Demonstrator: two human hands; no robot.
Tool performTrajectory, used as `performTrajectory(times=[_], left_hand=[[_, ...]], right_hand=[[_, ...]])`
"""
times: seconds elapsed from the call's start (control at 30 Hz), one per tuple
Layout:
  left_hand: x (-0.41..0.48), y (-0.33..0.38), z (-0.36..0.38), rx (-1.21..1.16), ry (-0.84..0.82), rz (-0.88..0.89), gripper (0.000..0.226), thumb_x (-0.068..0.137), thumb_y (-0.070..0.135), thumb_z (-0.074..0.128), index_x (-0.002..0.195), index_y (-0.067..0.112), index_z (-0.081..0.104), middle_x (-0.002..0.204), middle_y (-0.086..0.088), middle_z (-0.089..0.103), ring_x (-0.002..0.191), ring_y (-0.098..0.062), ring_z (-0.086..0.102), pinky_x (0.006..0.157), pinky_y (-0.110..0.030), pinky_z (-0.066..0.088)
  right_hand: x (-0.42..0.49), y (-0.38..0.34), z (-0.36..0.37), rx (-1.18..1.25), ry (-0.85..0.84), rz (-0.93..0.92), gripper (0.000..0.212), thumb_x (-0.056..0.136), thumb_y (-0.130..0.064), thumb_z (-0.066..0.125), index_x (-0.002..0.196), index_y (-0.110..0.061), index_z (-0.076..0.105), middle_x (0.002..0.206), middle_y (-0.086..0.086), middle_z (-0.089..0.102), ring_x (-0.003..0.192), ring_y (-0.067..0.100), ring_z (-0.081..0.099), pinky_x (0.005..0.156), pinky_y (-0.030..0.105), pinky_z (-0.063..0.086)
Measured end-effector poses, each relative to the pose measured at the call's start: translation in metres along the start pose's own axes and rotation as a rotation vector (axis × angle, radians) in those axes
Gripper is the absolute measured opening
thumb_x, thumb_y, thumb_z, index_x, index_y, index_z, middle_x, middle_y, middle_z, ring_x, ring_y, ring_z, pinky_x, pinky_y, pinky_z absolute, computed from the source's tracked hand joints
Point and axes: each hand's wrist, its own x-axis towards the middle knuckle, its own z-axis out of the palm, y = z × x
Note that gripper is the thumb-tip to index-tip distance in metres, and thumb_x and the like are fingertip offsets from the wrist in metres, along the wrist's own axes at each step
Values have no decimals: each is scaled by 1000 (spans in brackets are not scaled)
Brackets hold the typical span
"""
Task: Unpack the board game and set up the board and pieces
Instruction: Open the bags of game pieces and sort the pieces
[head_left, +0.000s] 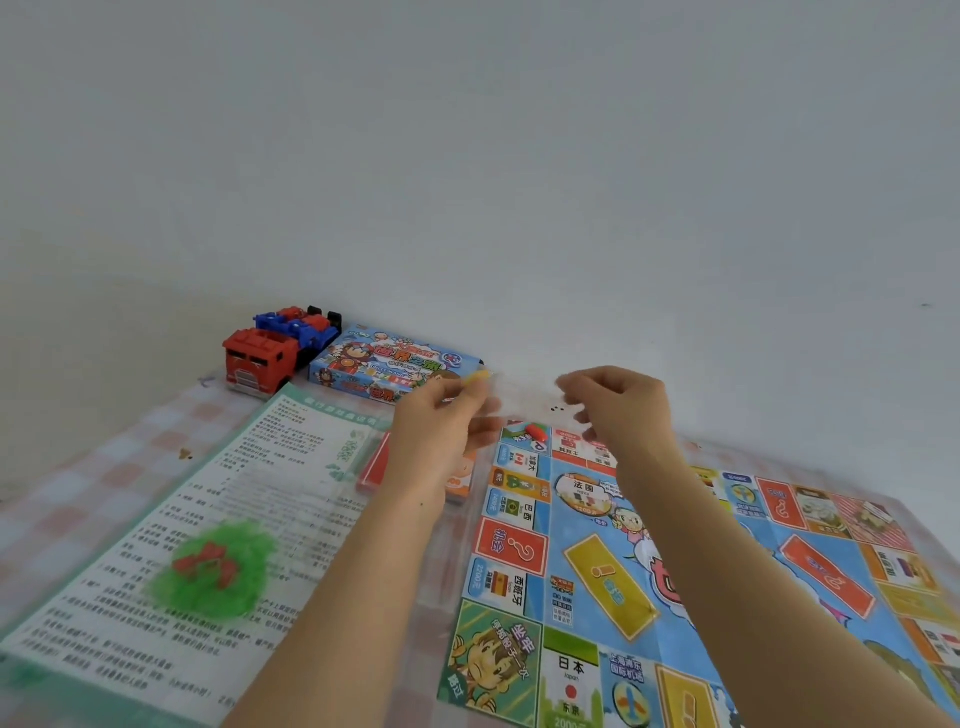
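Note:
The colourful game board (597, 577) lies unfolded on the right of the table. Above its far left corner, my left hand (441, 421) and my right hand (618, 405) are raised and pinch the two ends of a small clear plastic bag (519, 397), which looks blurred. A yellow piece (479, 376) shows at my left fingertips and a white die (558, 409) with black dots near my right fingers. A red piece (535, 433) lies on the board's far corner. The blue game box (384, 366) stands by the wall.
The green-edged instruction sheet (234, 499) covers the left of the table, with a heap of green and red small pieces (213, 566) on it. A red card stack (376, 465) and orange cards (462, 480) lie under my left wrist. A red and blue toy truck (265, 353) sits far left.

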Motion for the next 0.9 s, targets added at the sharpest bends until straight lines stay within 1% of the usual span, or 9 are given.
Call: performTrajectory(times=[0.13,0.23,0.3,0.43,0.5,0.6,0.73,0.8,0.9], left_hand=[[-1,2,1,-61,-21,-44,16,94,20,55,98,10,67,78,-4,73,62,-14,70,56,-22,57],[-3,3,1,-78,-22,-53,14,94,20,56,95,12,67,80,-4,73,64,-15,70,56,-22,57],[-4,4,1,-93,-49,-64,14,93,21,57,94,13,68,82,-5,74,66,-16,70,56,-22,57],[-9,8,1,-68,-120,-115,17,92,26,58,96,15,71,82,-1,74,62,-10,69,56,-23,57],[-10,8,3,-35,-142,-134,19,90,28,60,96,14,72,82,-2,72,61,-10,65,52,-21,55],[-10,7,4,-15,-161,-140,16,89,25,62,93,13,71,82,-4,68,63,-11,61,51,-20,54],[-7,6,2,-55,-133,-109,10,88,19,62,87,14,70,77,-1,68,60,-9,61,55,-22,56],[-6,6,2,-57,-152,-109,10,89,16,61,89,12,70,79,-2,69,62,-10,63,57,-22,57],[-8,6,1,-67,-219,-123,13,88,13,62,95,7,71,81,-4,70,65,-12,64,57,-22,57]], right_hand=[[-21,-9,-3,106,-154,17,9,84,-20,67,81,-15,74,84,0,72,78,12,66,67,25,58],[-28,-6,-5,86,-137,-25,9,84,-19,68,80,-21,75,82,-2,73,78,13,68,70,28,59],[-29,-5,-9,84,-170,-39,16,86,-13,65,83,-25,76,86,-2,74,80,16,70,72,31,60],[-32,-10,-14,96,-407,-9,19,90,-7,60,97,-17,75,96,6,75,85,21,71,75,32,60],[-32,-11,-17,136,-385,-17,16,89,-8,61,97,-14,74,94,8,75,82,21,72,73,31,60],[-30,-9,-22,219,-266,15,13,85,-4,66,95,-8,73,84,10,76,74,20,73,67,26,60],[-28,-11,-29,266,-318,76,18,86,2,61,92,-9,74,79,10,75,68,16,71,62,24,59],[-28,-12,-30,192,-338,42,22,87,3,58,88,-12,75,79,7,76,72,18,72,68,26,60],[-27,-14,-29,69,-394,-13,25,91,1,52,91,-9,75,92,-1,76,86,18,72,75,30,60]])
